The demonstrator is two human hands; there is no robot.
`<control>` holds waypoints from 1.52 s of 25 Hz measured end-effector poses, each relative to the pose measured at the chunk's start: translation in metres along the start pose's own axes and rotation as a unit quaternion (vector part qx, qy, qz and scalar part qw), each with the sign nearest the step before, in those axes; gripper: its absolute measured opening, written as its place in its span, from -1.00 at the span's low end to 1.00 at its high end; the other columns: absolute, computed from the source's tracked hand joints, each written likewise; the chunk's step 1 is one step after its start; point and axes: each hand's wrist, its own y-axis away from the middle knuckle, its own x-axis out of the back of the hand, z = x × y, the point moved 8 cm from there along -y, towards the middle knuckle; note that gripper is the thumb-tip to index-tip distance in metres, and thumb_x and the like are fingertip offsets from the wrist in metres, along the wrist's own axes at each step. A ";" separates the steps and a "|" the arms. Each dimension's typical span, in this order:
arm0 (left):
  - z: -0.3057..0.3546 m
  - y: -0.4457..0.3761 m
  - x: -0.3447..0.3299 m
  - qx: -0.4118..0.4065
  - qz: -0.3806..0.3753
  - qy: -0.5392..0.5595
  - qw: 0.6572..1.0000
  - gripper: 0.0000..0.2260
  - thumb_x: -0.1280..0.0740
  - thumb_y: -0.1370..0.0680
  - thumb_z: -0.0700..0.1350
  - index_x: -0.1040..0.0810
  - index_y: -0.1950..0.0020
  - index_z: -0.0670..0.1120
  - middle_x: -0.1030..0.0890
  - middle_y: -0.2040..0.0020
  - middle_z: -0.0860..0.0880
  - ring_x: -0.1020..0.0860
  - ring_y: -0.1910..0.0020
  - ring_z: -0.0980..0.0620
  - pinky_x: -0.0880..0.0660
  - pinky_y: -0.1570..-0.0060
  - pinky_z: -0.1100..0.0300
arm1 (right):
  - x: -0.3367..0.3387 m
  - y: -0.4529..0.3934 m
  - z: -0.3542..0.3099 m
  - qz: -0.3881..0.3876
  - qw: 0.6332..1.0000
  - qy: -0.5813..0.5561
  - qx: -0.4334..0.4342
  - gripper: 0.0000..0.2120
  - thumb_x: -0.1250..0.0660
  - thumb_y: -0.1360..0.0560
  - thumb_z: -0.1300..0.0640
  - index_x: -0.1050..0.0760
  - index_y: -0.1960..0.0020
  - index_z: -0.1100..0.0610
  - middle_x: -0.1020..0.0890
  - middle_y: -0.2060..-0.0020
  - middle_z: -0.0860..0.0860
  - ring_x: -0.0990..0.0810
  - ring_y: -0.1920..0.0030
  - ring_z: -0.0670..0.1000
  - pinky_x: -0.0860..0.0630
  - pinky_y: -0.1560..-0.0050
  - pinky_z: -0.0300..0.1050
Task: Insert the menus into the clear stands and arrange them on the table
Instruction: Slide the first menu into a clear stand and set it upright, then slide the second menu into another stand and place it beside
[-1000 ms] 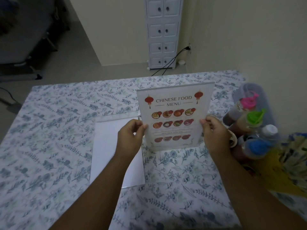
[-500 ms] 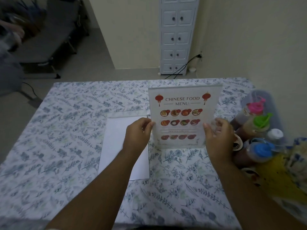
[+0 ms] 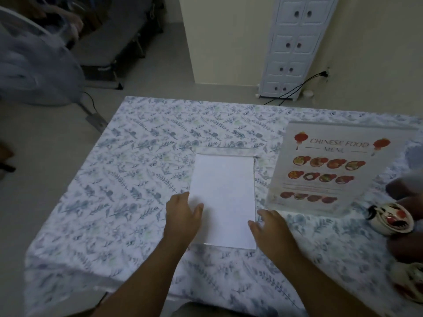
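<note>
A clear stand (image 3: pixel 329 170) with the Chinese food menu inside stands upright on the right of the floral tablecloth (image 3: pixel 137 170), free of both hands. A second clear stand lies flat in the middle, with a white sheet (image 3: pixel 225 197) face down in it. My left hand (image 3: pixel 183 216) rests at the sheet's left edge, fingers apart, thumb on the paper. My right hand (image 3: pixel 270 225) is at the sheet's lower right corner, fingers spread, holding nothing.
Small painted bowls (image 3: pixel 391 218) and dark bottles sit at the right edge of the table. Beyond the table stand a white drawer tower (image 3: pixel 293 46) with a cable, a fan (image 3: pixel 34 65) on the left, and a dark bench.
Both hands have let go of the upright menu stand, which now stands on the right. They moved left to the flat white sheet, and the camera turned left.
</note>
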 end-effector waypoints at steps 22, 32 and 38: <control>-0.048 -0.040 0.015 0.167 -0.093 0.324 0.927 -0.81 -0.33 -0.56 -0.22 -0.54 -0.12 0.00 -0.64 -0.04 -0.02 -0.59 0.04 0.03 -0.51 0.17 0.13 | -0.010 -0.002 0.003 0.051 0.874 -0.410 -0.257 -0.75 -0.38 -0.51 0.31 -0.56 -0.12 0.05 -0.71 0.08 0.15 -0.71 0.09 0.20 -0.61 0.22 0.01; 0.008 -0.055 0.113 -0.106 -0.055 0.333 0.935 -0.83 -0.49 -0.53 -0.21 -0.77 -0.04 0.05 -0.77 0.05 0.05 -0.71 0.05 0.10 -0.62 0.11 0.26 | 0.091 -0.002 -0.087 0.182 0.946 -0.239 0.121 -0.67 -0.43 -0.41 0.50 -0.70 -0.01 0.13 -0.71 0.11 -0.14 -0.66 0.06 -0.18 -0.55 0.09 -0.41; 0.044 -0.081 0.156 -0.218 0.071 0.206 0.951 -0.88 -0.50 -0.52 -0.10 -0.73 0.04 -0.14 -0.71 0.04 -0.02 -0.65 0.04 0.10 -0.61 0.01 0.19 | 0.113 -0.020 -0.128 0.227 0.930 -0.242 0.157 -0.87 -0.39 -0.57 0.15 -0.61 0.08 -0.07 -0.70 0.18 -0.16 -0.66 0.16 -0.21 -0.58 0.23 -0.31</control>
